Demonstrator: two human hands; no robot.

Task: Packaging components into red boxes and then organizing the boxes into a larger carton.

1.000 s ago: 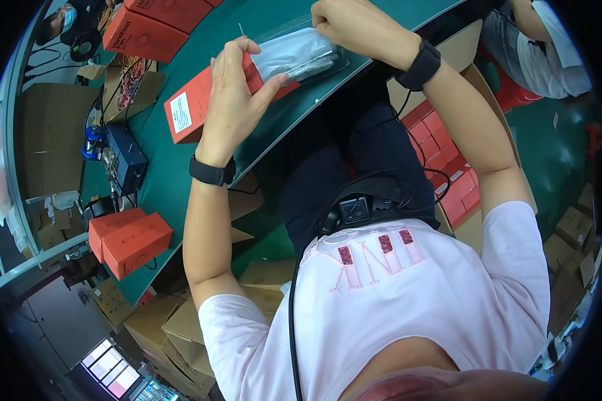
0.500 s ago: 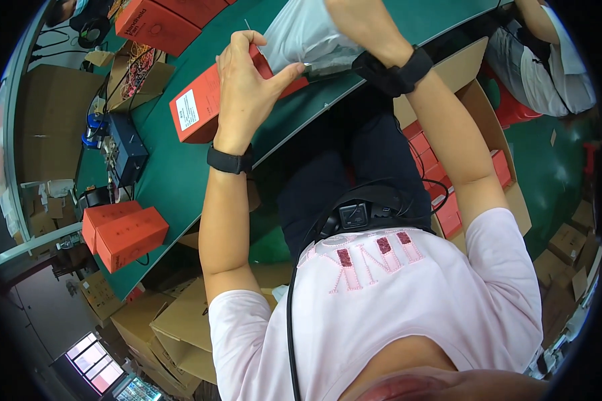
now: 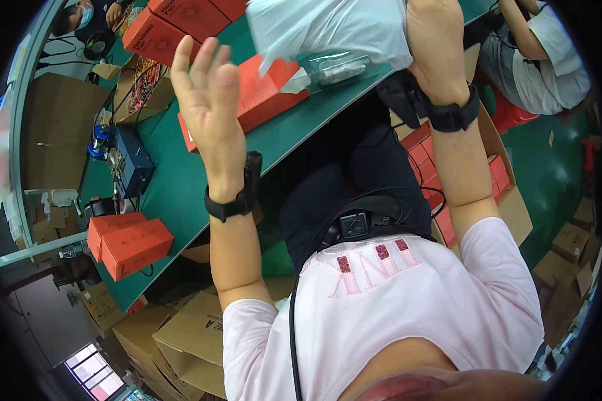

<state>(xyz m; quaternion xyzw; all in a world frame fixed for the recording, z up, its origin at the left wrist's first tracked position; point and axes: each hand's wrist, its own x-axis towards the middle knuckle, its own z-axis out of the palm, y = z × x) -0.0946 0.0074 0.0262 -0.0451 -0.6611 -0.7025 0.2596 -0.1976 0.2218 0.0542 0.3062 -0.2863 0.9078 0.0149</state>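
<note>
My left hand (image 3: 211, 110) is raised with its fingers spread and nothing in it, over the near end of an orange-red carton (image 3: 257, 93). That carton lies on the green table (image 3: 174, 157), with a pale flap at its right end. At the right edge of a white plastic bag (image 3: 328, 30), my right hand (image 3: 438, 47) is closed on the plastic; its fingertips are partly hidden. The bag hangs over the table, right of the carton. Below it lies a clear plastic pouch (image 3: 341, 70) with a whitish item inside, close to the table edge.
More orange-red cartons stand at the far side (image 3: 160, 33) and near left (image 3: 130, 244). A cardboard box of coloured cords (image 3: 140, 87) and a dark blue device (image 3: 132, 160) sit on the left. Red boxes fill a floor carton (image 3: 498, 177). Co-workers sit far left and right (image 3: 545, 67).
My left hand has let go of the red carton and opened, moving left. My right hand has moved right with the white bag, uncovering the carton's end and the clear pouch.
</note>
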